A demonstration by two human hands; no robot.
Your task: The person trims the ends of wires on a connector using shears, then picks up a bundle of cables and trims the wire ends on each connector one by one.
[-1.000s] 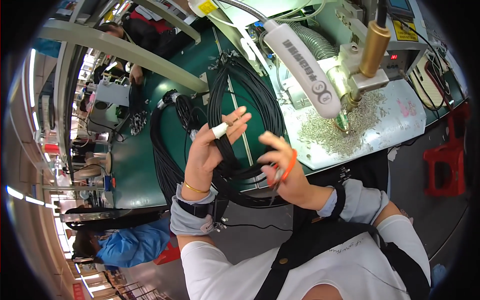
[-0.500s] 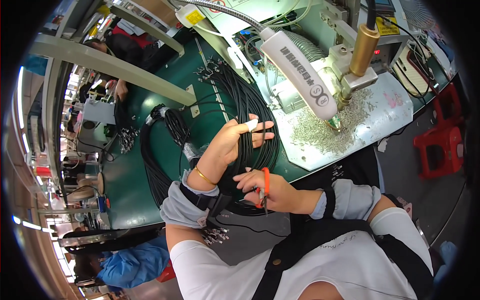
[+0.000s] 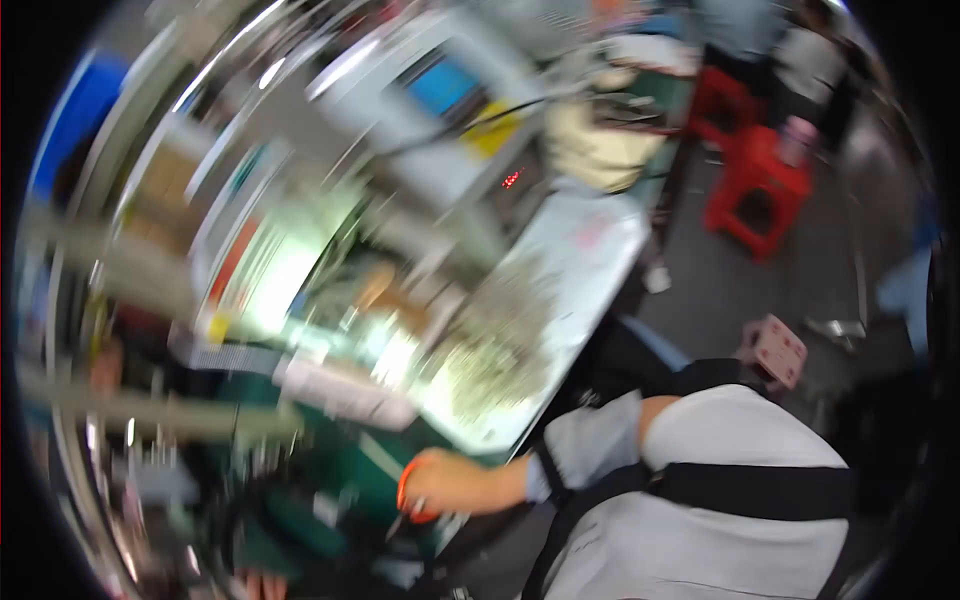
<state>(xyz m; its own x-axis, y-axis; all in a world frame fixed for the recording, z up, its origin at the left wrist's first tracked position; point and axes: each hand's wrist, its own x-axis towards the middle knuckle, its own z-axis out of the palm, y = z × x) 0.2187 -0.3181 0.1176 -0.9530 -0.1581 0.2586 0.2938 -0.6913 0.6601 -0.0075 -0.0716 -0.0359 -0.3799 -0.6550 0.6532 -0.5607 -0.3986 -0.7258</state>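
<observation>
The whole view is smeared by motion. My right hand [image 3: 450,483] is closed round orange-handled scissors [image 3: 408,490], with the blades pointing down past the fingers. At the bottom edge, a few blurred fingertips of what looks like my left hand [image 3: 262,585] show; the rest of it is out of view, and its fingers are too smeared to read. Dark, blurred black cables [image 3: 300,560] lie in the lower left over the green table [image 3: 365,470].
Beyond my right hand, a pale machine plate [image 3: 590,265] carries a heap of small metal bits [image 3: 500,330]. A white lamp head [image 3: 345,393] hangs over the table. Further off are a machine with a blue screen [image 3: 440,85] and red stools [image 3: 760,190] on the floor.
The view has swung to the right, so the machine and stools shift left and my hands sit lower left. The left hand has mostly left view; the right still holds the scissors.
</observation>
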